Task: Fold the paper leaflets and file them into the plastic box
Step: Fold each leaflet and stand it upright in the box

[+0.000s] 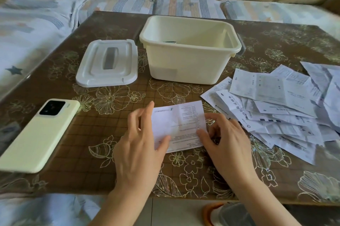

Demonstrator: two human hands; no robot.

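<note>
Paper, thin and crossed by creases, is what both hands work on. A single leaflet [181,124] lies flat on the tabletop [88,134] directly in front of the person, print upward, near the front edge where both hands reach it easily. The left hand [139,148] pins the lower left corner with its thumb. Its fingers [148,110] stand straight and loose along the left edge, grasping nothing. This looks like an anchor, so the sheet does not slide on the glossy, flower-patterned surface. The right hand [227,143] lays its thumb on the lower right part and curls its fingers [214,118] against the right edge. I cannot tell whether they have caught that edge or only touch it. My reading is that a fold is about to be made, right side over left.

The plastic box [184,67] is cream and rigid, with rounded corners and a rolled rim. It stands open behind the leaflet, close enough for easy filing. Something small with a dark edge lies low inside, too hidden to name. Its white lid [92,71], with a grey handle recess, sits just beside the box on the left, out of the way. To the right, a loose pile of unfolded leaflets [272,100] fans out, limp and rumpled, the sheets overlapping. A pale yellow-green phone [36,139] lies face down at the left.
</note>
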